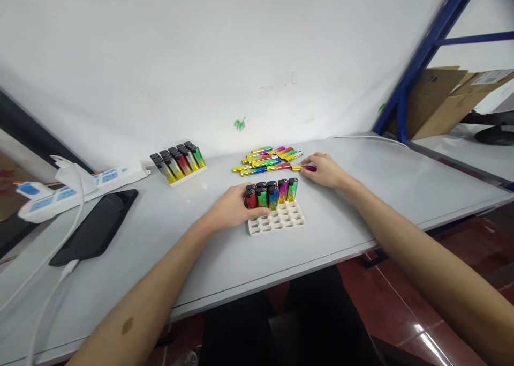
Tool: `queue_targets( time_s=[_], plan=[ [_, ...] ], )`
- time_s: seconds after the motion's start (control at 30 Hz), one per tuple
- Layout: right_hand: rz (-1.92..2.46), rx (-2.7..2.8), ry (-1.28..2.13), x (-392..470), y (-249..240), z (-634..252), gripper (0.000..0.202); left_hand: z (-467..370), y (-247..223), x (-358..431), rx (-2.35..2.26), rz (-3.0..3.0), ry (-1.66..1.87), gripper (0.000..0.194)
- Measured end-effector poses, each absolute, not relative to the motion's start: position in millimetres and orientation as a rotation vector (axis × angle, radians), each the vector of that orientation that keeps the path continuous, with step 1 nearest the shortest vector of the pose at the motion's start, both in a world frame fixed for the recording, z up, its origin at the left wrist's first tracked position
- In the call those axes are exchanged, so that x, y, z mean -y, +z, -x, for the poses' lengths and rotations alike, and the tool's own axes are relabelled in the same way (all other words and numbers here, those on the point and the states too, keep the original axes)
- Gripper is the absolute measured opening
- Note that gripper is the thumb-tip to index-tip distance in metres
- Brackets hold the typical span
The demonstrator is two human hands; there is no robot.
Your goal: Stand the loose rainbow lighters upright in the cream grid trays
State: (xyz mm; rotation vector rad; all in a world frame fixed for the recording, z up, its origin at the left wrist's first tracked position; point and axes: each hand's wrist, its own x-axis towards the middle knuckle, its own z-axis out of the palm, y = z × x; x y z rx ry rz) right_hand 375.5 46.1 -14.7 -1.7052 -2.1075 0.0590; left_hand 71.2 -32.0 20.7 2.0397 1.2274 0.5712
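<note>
A white slotted tray [277, 224] lies before me with several upright, black-topped lighters [282, 191] in its back rows. The front slots show bare. My left hand [235, 209] wraps round the tray's left end, its thumb across the front of the lighters and its other fingers mostly hidden behind them. Further back, my right hand [323, 169] is closed on a shiny yellow-and-magenta lighter sleeve [309, 167] at the right edge of a loose pile. That pile of metallic, multicoloured lighter sleeves [261, 162] lies flat near the wall.
A second tray [188, 177] full of lighters stands at the back left. On the left lie a black phone [96, 226] with a white cable and a white power strip [80, 192]. Cardboard boxes [445, 101] sit behind a blue metal frame [401, 98] on the right.
</note>
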Motion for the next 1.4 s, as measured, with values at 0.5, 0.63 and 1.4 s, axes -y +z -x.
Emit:
queue_targets(
  time_s=[0.5, 0.63, 1.4],
  plan=[
    [1.068, 1.375, 1.026, -30, 10, -369, 0.031, -72, 20, 32, -1.21, -2.032, 0.581, 0.048],
    [1.019, 1.278, 1.215, -25, 9, -356, 0.029, -72, 20, 32, -1.218, -2.041, 0.578, 0.045],
    [1.091, 1.318, 1.435, -8, 7, -333, 0.046, -72, 19, 31, -1.2, -2.054, 0.586, 0.045]
  ],
)
